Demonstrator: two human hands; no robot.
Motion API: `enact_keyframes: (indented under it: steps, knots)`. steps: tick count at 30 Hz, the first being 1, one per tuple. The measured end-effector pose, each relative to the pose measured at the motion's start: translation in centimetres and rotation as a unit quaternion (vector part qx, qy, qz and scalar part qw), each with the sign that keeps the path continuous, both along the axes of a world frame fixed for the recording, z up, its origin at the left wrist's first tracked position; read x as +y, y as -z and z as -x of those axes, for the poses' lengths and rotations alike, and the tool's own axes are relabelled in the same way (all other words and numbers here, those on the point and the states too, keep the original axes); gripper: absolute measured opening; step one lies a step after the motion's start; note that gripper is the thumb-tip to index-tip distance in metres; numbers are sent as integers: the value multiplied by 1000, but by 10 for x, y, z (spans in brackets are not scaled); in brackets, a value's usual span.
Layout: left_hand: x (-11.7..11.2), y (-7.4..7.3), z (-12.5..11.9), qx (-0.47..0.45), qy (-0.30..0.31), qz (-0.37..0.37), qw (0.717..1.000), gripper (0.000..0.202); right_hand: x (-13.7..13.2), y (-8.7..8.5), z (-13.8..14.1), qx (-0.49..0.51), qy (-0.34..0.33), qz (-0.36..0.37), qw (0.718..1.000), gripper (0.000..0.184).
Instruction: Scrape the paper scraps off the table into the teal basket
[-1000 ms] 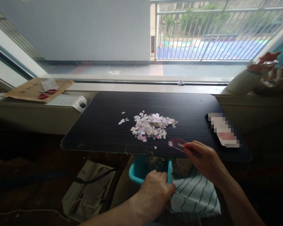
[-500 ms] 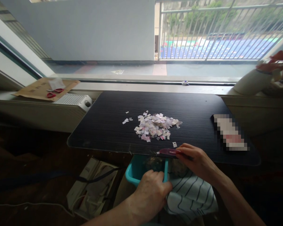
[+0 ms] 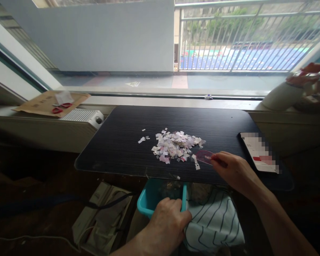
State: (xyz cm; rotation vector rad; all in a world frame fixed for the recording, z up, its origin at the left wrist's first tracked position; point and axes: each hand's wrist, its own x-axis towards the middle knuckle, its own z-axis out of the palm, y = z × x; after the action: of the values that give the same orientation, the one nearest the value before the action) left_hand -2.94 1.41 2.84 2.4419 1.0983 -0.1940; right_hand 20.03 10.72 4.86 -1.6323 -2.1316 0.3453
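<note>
A heap of small white and pink paper scraps [image 3: 176,146] lies in the middle of a black table [image 3: 122,142]. My right hand [image 3: 233,170] is closed on a small translucent pink scraper [image 3: 204,156], whose blade rests on the table at the heap's right edge. My left hand [image 3: 166,222] grips the rim of a teal plastic bin [image 3: 149,201] held below the table's near edge. The bin holds some scraps. A striped cloth [image 3: 216,222] lies on my lap under the right arm.
A blurred card [image 3: 260,152] lies at the table's right. Red scissors [image 3: 59,107] rest on a brown envelope on the sill at left, beside a white heater [image 3: 81,115]. Another person's sleeve and hand [image 3: 296,87] show at far right. A bag lies on the floor.
My right hand drew the scraper toward the table's near edge above the bin, then moved it back up to the right side of the heap. The left hand kept holding the bin.
</note>
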Motion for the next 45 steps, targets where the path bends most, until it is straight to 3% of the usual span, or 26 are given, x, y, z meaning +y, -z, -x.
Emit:
enact_keyframes:
  steps: [6, 16, 25, 31, 35, 39, 45]
  knots:
    - [1, -2, -1, 1, 4, 6, 1000, 10, -8, -5, 0, -6, -1, 15, 1000, 17]
    - [0, 7, 0, -28, 3, -6, 1000, 6, -17, -8, -15, -4, 22, 54, 998, 16]
    - [0, 5, -3, -21, 9, -6, 1000, 8, -1, -2, 2, -8, 27, 23, 999, 20]
    - [-2, 11, -3, -38, 3, -18, 999, 9, -21, -6, -16, 3, 40, 66, 997, 17]
    - [-1, 15, -5, -41, 10, -26, 999, 11, -28, -4, -16, 53, 42, 72, 995, 17]
    - [-1, 13, -6, -40, 10, -25, 999, 9, -36, -7, -17, 32, 25, 89, 995, 16]
    - [-3, 13, -7, -29, 6, -26, 999, 10, -36, -4, -25, 32, 57, 60, 996, 19]
